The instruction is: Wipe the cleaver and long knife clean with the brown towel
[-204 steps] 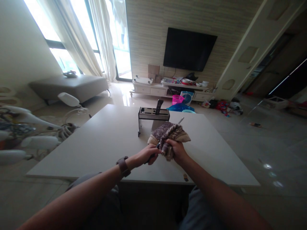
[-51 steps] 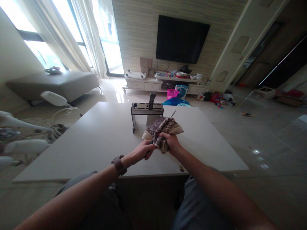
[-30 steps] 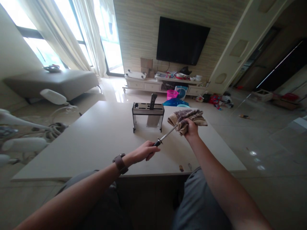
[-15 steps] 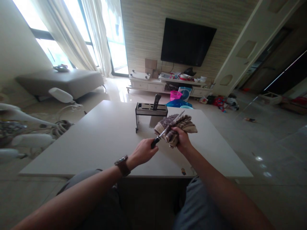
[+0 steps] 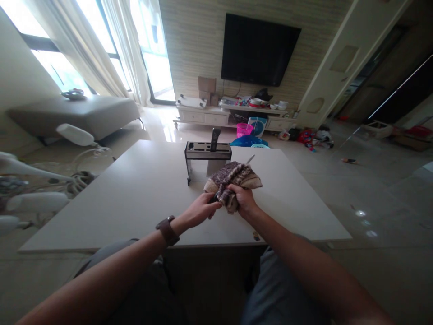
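Observation:
My left hand (image 5: 200,210) is closed round the black handle of a thin metal honing rod (image 5: 251,159). Most of the rod is covered by a brown and beige fluffy cloth (image 5: 237,172); only its tip sticks out beyond the far side. My right hand (image 5: 245,199) grips the bunched cloth around the rod, close beside the left one. Just behind them on the white table (image 5: 142,194), a metal knife stand (image 5: 209,148) stands upright. One knife (image 5: 214,139) sits in it, its black handle up and its wide blade hanging below the slots.
A small yellow and dark object (image 5: 256,236) lies at the table's near edge. Past the far edge are a pink basket (image 5: 244,130) and a blue item (image 5: 241,141) on the floor. White chair-like pieces (image 5: 37,201) stand to the left. A TV cabinet (image 5: 203,116) lines the wall.
The cloth has slid down the rod towards the handle, bringing my right hand nearer my left. Less of the rod shows now. The whole view has shifted slightly.

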`<state>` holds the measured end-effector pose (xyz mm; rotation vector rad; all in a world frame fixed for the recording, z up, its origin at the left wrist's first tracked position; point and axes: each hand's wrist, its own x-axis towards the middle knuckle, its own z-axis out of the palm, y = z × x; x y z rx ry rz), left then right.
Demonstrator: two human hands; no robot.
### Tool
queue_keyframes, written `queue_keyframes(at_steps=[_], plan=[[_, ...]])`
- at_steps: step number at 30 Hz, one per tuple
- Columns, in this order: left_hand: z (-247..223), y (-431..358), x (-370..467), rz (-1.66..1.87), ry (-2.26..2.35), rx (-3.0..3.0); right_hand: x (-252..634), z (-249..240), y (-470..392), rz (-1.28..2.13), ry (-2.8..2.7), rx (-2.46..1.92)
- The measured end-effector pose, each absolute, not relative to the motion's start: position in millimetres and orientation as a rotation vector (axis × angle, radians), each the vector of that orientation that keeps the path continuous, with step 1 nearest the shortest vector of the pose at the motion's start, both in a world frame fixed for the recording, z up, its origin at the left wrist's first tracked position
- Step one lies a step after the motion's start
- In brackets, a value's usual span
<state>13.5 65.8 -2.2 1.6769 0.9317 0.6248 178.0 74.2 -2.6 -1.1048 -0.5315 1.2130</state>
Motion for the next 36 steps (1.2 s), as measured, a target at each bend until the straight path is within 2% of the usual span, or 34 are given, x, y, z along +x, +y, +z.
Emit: queue_keyframes(at_steps=[5, 16, 36], plan=[[4.0, 66.9, 10.5, 0.59, 0.841, 1.357, 177.8, 6.7, 72.4, 1.204, -0.514, -1.074], [-3.4, 65.1, 9.7, 0.799, 1.119, 2.05, 178.1, 7.6, 69.9, 1.282, -0.546, -1.075], [-4.4, 64.3, 10.6, 0.78, 1.079, 2.098, 180.0, 1.9, 72.9, 1.192, -0.554, -1.111]])
